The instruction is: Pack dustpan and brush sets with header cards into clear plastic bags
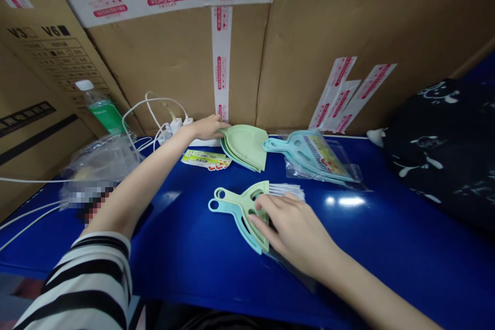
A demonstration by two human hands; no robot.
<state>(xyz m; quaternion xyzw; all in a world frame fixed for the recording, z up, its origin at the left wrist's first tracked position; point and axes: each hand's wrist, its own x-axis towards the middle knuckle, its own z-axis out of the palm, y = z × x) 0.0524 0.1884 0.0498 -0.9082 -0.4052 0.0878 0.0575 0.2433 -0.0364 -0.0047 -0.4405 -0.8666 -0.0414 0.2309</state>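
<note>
Small dustpans (245, 142), green on top with a blue edge below, are stacked near the cardboard wall. My left hand (210, 128) reaches to their handle end, fingers closed around it and partly hidden. In front of them lie two hand brushes, a green brush (258, 189) over a blue brush (234, 210), with white bristles pointing right. My right hand (292, 219) is on the green brush's head, thumb and fingers bent onto it. Just left of the dustpans lies a printed card (207, 159). A packed blue brush and dustpan set (301, 152) rests in clear plastic to the right.
Large cardboard boxes (247, 62) back the blue table (185, 247). At left are a bottle with a green label (104, 108), crumpled clear plastic (100, 160), white cables and a power strip (201, 142). A black patterned cloth item (444, 149) sits at right.
</note>
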